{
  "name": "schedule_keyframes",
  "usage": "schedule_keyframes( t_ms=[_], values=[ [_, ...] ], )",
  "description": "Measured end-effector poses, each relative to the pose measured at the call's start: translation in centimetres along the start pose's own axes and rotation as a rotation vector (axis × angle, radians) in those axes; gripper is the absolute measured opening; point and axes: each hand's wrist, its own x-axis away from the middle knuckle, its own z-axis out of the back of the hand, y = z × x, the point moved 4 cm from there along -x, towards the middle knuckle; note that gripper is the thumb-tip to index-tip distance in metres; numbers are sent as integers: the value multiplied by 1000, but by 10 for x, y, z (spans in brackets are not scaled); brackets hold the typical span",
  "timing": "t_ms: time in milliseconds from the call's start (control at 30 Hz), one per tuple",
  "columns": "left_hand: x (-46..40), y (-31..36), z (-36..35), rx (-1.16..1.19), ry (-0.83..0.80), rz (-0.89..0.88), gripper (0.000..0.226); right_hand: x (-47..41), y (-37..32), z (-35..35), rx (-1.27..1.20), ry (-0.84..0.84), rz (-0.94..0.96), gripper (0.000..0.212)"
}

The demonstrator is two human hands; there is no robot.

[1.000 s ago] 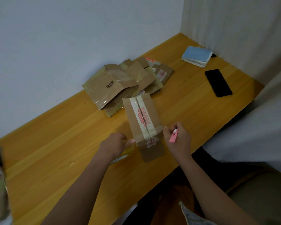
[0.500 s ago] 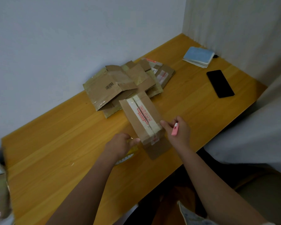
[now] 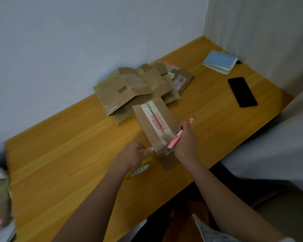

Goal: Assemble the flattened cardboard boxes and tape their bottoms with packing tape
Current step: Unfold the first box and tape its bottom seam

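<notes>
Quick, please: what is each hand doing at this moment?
Left hand: fingers curled on the yellow roll of packing tape.
Right hand: holds the pink utility knife, thumb on the brown cardboard box.

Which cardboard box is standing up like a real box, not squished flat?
The box between the left hand and right hand, with pale tape along its top. The others lie flattened in the pile behind it.

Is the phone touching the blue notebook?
Apart. The head view shows bare table between the phone and the notebook.
</notes>
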Motion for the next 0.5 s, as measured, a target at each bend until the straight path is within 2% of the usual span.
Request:
schedule_keyframes(
  t_ms=[133, 333, 433, 500],
  values=[
    [3, 1, 2, 14, 11, 12, 80, 0, 4, -6, -27, -40, -8, 50],
    [3, -1, 2, 14, 13, 4, 70, 5, 8, -11, -3, -62, -16, 68],
    [3, 1, 3, 55, 16, -8, 67, 2, -4, -10, 167, 27, 119, 85],
    [5, 4, 5, 108, -7, -25, 57, 11, -15, -14, 202, 14, 253, 77]
  ],
)
